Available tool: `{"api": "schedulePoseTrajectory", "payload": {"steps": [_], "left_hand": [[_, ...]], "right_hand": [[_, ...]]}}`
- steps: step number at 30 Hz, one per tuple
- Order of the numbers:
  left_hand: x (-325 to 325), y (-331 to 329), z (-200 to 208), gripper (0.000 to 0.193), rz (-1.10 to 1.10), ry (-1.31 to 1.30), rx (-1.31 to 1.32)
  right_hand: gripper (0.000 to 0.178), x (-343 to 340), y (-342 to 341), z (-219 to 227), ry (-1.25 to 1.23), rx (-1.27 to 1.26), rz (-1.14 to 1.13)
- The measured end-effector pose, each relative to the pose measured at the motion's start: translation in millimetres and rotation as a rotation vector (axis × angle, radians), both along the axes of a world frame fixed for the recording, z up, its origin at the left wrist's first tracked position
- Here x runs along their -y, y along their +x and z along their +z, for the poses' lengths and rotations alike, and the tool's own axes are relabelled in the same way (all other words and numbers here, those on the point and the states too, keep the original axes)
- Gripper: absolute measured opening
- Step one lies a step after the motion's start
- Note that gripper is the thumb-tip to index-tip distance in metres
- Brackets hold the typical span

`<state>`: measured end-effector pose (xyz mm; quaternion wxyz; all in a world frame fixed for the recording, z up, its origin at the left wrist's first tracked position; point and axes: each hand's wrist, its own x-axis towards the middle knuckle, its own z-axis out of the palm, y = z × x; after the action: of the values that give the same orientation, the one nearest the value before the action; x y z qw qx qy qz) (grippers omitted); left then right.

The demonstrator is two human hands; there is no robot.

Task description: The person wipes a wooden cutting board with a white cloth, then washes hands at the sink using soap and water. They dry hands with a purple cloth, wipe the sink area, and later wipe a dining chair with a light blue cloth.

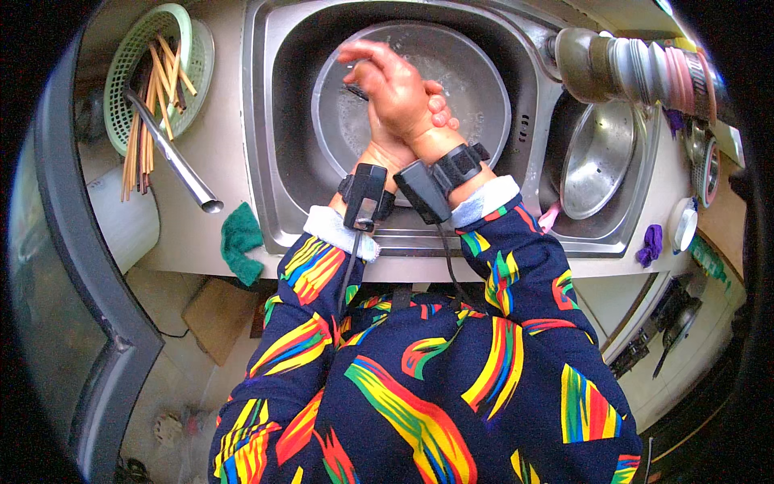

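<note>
My right hand (pixel 393 90) crosses over my left hand (pixel 382 131) above a round metal basin (pixel 324 121), which sits in the left bowl of a steel sink (pixel 284 73). The left hand's fingers curl round the outer side of my right hand near its wrist. Pointing to the far left, the right hand's fingers are partly bent and apart, with nothing seen in them. Both hands look wet. Cloudy water with some foam (pixel 472 85) shows in the basin. What lies between the two palms is hidden.
On the left, a pale green basket (pixel 118 105) holds chopsticks (pixel 165 73) and a metal tube (pixel 173 157). A green scouring pad (pixel 240 244) lies at the counter edge. A metal bowl (pixel 601 161) leans in the right sink bowl, below stacked bowls (pixel 629 68). A purple cloth (pixel 651 244) lies farther right.
</note>
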<state>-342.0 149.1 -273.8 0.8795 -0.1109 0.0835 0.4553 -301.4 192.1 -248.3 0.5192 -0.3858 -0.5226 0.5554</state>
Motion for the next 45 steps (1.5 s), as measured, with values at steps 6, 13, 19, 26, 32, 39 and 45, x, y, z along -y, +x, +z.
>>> {"api": "schedulePoseTrajectory", "payload": {"steps": [6,13,19,26,32,39,45], "left_hand": [[1,-6,-10,0.069,0.038,-0.209,-0.199],[-8,-31,-7,0.09,0.171,-0.217,-0.219],[-18,-49,-23,0.084,0.161,-0.177,-0.447],[-13,-42,-44,0.083,0.283,-0.31,-0.506],[-15,-30,-40,0.081,0.234,-0.252,-0.753],[-14,-10,-20,0.062,0.135,0.683,-1.686],[-14,2,7,0.08,0.262,0.11,-0.8]], "right_hand": [[0.026,-4,7,-19,0.475,0.541,-0.059],[0.022,-27,56,-71,0.46,0.924,-0.03],[0.03,4,82,-117,-0.891,0.175,-0.321],[0.03,59,35,-12,-0.862,-0.52,0.077],[0.043,70,44,60,-1.135,-0.515,0.023],[0.051,60,44,31,-1.331,-0.838,0.138],[0.048,71,30,-3,-1.136,-1.037,0.102]]}}
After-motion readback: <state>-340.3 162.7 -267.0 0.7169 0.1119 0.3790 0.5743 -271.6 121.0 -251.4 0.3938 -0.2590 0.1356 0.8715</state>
